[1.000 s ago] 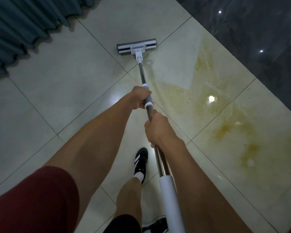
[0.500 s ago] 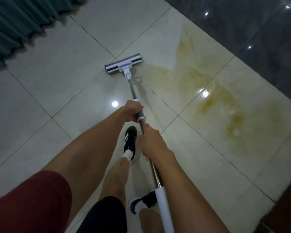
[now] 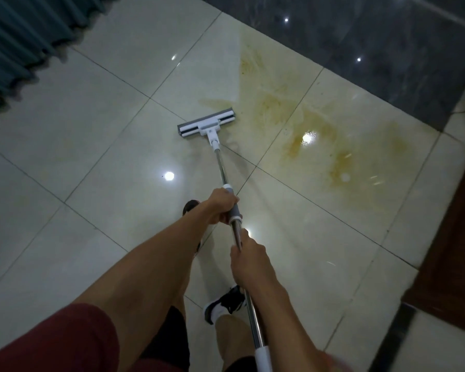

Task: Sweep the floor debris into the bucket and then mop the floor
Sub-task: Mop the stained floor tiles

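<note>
I hold a flat mop with a grey-and-white head [image 3: 206, 125] resting on the pale tiled floor [image 3: 91, 124]. Its metal pole [image 3: 221, 170] runs back toward me. My left hand [image 3: 220, 205] grips the grey collar of the pole. Lower down, my right hand [image 3: 249, 257] is closed round the bare metal. A yellow-brown wet stain [image 3: 317, 135] spreads over the tiles to the right of the mop head, whose right end touches the stain's left edge. No bucket is in view.
Teal curtains [image 3: 24, 38] hang at the top left. A dark polished wall base [image 3: 373, 49] runs along the top right. Dark wooden furniture [image 3: 457, 237] stands at the right edge. My shoes [image 3: 226, 304] are on the tiles below the pole.
The mop head has been drawn back toward me and sits at the stain's left edge. My feet have shifted and my view has swung left, bringing the wooden furniture into sight.
</note>
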`<state>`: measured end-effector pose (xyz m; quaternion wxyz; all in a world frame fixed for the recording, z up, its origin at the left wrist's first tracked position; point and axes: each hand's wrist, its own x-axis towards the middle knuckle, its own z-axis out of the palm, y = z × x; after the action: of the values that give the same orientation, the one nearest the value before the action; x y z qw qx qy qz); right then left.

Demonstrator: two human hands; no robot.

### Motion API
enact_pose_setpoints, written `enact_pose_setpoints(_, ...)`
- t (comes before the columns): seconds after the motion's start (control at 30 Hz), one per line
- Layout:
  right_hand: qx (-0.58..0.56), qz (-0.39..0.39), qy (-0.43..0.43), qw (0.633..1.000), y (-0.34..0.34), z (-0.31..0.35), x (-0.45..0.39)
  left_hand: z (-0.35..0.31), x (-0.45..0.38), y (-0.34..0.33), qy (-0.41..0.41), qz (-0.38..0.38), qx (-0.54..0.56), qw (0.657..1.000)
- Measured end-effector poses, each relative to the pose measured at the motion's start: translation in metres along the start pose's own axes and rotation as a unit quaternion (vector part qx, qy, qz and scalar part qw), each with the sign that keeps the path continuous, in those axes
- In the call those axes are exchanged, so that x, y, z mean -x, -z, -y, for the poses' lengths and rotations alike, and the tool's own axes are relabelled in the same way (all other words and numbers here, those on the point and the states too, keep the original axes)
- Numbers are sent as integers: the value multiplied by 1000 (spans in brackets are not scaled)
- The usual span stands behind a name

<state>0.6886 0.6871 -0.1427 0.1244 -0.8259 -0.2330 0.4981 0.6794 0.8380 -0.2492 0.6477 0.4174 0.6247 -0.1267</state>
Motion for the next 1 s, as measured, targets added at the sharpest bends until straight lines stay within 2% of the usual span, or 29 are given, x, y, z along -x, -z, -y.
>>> enact_pose_setpoints(0.17,-35,-15,-1,999,2,5,0,-8,-5,-2,-11,16,-5,1000)
enact_pose_setpoints(0.4,-61,-20,-8,998,7,58,-40,-45,-40,34,-22,12,-18,1000)
enact_pose_setpoints(0.53,-73,-33,-10,997,14,120,-90,-104,-73,77,-43,9,-28,999)
enact_pose_setpoints(0.87,-126,-68,-48,989,59,316,-251,-302,-167,202,-64,33,-56,996)
enact_pose_setpoints(1.0,-144,-75,-67,984,74,366,-292,-353,-188,230,-76,31,-68,994)
